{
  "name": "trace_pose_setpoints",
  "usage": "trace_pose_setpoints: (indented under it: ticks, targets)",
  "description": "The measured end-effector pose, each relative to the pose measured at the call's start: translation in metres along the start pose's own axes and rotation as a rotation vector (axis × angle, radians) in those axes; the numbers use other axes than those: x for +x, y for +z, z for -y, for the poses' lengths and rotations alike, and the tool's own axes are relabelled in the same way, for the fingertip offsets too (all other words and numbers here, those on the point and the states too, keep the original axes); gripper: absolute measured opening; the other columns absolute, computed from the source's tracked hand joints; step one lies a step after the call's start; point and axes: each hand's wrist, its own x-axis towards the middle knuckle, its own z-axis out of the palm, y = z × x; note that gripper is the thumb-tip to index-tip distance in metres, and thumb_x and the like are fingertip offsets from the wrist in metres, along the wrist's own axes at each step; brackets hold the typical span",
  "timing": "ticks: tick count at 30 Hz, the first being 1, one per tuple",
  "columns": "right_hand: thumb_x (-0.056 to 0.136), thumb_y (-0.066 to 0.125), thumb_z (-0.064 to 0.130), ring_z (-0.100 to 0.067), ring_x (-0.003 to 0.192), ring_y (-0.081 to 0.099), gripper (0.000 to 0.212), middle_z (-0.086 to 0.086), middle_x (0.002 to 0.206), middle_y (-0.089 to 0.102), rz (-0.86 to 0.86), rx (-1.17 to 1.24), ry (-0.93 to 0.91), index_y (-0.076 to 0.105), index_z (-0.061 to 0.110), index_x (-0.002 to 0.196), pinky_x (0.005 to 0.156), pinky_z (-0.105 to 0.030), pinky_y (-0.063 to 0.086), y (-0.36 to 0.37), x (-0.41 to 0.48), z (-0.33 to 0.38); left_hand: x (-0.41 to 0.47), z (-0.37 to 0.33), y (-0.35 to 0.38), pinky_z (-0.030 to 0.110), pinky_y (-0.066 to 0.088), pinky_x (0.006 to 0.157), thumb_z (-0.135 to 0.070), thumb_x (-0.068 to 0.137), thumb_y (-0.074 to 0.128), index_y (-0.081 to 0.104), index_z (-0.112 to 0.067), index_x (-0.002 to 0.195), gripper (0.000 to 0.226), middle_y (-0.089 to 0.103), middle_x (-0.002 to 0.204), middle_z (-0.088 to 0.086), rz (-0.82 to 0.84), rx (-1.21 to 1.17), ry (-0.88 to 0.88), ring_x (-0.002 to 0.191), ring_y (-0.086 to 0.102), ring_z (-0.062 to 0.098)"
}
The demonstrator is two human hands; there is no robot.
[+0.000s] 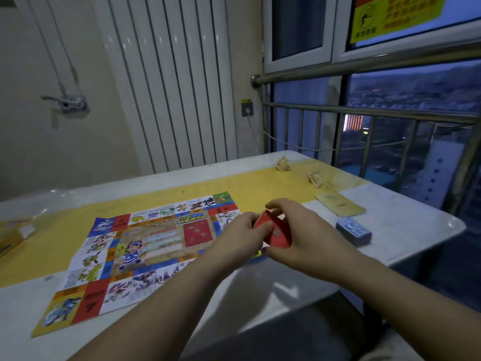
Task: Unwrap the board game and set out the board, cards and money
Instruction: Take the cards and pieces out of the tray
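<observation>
One yellow box [10,237] is lying at the far left edge of the frame, half out of view, probably pushed aside to leave room for play. Right of it, the board [145,254] is lying unfolded and flat on the table [416,220], filling the left and centre of the picture with its printed side up, so that part of the job is looking done. A red rectangle is showing in the board's middle; I cannot tell whether it is printed there or is a pile set down.

Just right of centre, the left hand [234,246] is curling round one end of a small bundle of red cards [276,233]. The right hand [307,238] is gripping the other end, with its fingers over the top and its thumb beneath. Both are holding the bundle above the board's right edge, seemingly squaring it or working it free before setting it down.

Further right, a stack of blue cards [354,231] is sitting on the table, with a flat tan packet [341,204] behind it; money is not plainly showing. Two crumpled scraps [283,164] are lying near the far edge.
</observation>
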Motion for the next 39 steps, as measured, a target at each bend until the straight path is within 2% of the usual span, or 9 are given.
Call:
trace_pose_setpoints:
  ticks: [3, 6, 11, 13, 15, 19, 26, 35, 39]
  targets:
    - [0.08, 0.064, 0.036, -0.013, 0.091, 0.057, 0.039, 0.009, 0.107, 0.057, -0.099, -0.116, 0.06, 0.043, 0.029, 0.112, 0.075, -0.035, 0.052, -0.004, -0.006, -0.021, 0.018, -0.009, 0.027, 0.025, 0.034, 0.055, -0.025, 0.094, 0.052, 0.065, -0.025, 0.074, 0.024, 0.058, 0.059, -0.009, 0.048, -0.006, -0.041, 0.05, 0.046, 0.006]
    - [0.079, 0.063, 0.031, -0.014, 0.08, 0.055, 0.025, 0.005, 0.094, 0.058, -0.119, -0.154, 0.179, 0.047, 0.027, 0.098, 0.064, -0.03, 0.046, -0.009, -0.008, -0.045, 0.033, -0.015, 0.055, 0.023, 0.037, 0.055, -0.029, 0.093, 0.054, 0.068, -0.021, 0.085, 0.018, 0.063, 0.071, -0.004, 0.087, -0.069, -0.084, 0.054, 0.05, 0.003]
    - [0.079, 0.064, 0.042, -0.017, 0.075, 0.047, 0.033, 0.001, 0.088, 0.057, -0.067, -0.302, 0.346, 0.051, 0.019, 0.099, 0.061, -0.028, 0.038, -0.006, -0.008, -0.078, 0.053, -0.01, 0.089, 0.029, 0.046, 0.065, -0.011, 0.093, 0.051, 0.066, -0.011, 0.078, 0.021, 0.057, 0.049, -0.006, 0.152, -0.142, -0.189, 0.049, 0.052, 0.008]
    - [0.08, 0.061, 0.042, -0.02, 0.077, 0.05, 0.032, -0.002, 0.092, 0.059, -0.05, -0.341, 0.363, 0.049, 0.018, 0.097, 0.061, -0.03, 0.038, -0.001, -0.008, -0.086, 0.06, -0.003, 0.095, 0.037, 0.053, 0.08, -0.007, 0.088, 0.053, 0.066, -0.002, 0.1, 0.019, 0.067, 0.071, 0.003, 0.143, -0.089, -0.181, 0.064, 0.062, 0.016]
    - [0.082, 0.058, 0.04, -0.021, 0.081, 0.054, 0.028, -0.003, 0.093, 0.058, -0.05, -0.345, 0.36, 0.047, 0.018, 0.094, 0.063, -0.031, 0.04, 0.004, -0.007, -0.09, 0.063, -0.001, 0.096, 0.043, 0.052, 0.091, -0.012, 0.079, 0.058, 0.059, -0.003, 0.122, 0.044, 0.067, 0.107, 0.013, 0.106, -0.055, -0.183, 0.093, 0.066, 0.026]
    - [0.084, 0.056, 0.036, -0.024, 0.088, 0.059, 0.025, -0.004, 0.097, 0.059, -0.037, -0.357, 0.339, 0.043, 0.017, 0.095, 0.062, -0.03, 0.037, 0.01, -0.003, -0.089, 0.063, -0.005, 0.092, 0.042, 0.05, 0.093, -0.006, 0.084, 0.053, 0.062, -0.007, 0.119, 0.037, 0.067, 0.11, 0.015, 0.12, 0.112, -0.135, 0.097, 0.064, 0.023]
    - [0.094, 0.049, 0.034, -0.026, 0.098, 0.06, 0.028, -0.006, 0.108, 0.06, 0.041, -0.472, 0.317, 0.047, 0.013, 0.112, 0.064, -0.03, 0.035, 0.014, -0.002, -0.085, 0.061, -0.003, 0.083, 0.034, 0.045, 0.1, -0.002, 0.092, 0.044, 0.046, -0.013, 0.139, 0.048, 0.051, 0.137, 0.007, 0.129, 0.182, -0.105, 0.12, 0.054, 0.022]
    - [0.093, 0.051, 0.043, -0.019, 0.105, 0.057, 0.039, 0.0, 0.117, 0.06, -0.078, -0.426, 0.126, 0.051, 0.02, 0.124, 0.076, -0.031, 0.043, -0.004, 0.011, -0.034, 0.028, -0.002, 0.02, 0.032, 0.048, 0.093, -0.008, 0.092, 0.051, 0.054, -0.023, 0.128, 0.039, 0.061, 0.122, -0.006, -0.041, 0.036, 0.046, 0.107, 0.059, 0.013]
    - [0.091, 0.054, 0.042, -0.018, 0.103, 0.058, 0.034, 0.003, 0.114, 0.063, -0.11, -0.314, -0.04, 0.057, 0.022, 0.118, 0.08, -0.033, 0.049, 0.01, 0.032, 0.019, -0.006, 0.007, -0.036, 0.015, 0.048, 0.068, -0.006, 0.093, 0.05, 0.059, -0.026, 0.114, 0.03, 0.065, 0.1, -0.012, -0.172, -0.013, 0.118, 0.092, 0.064, 0.007]
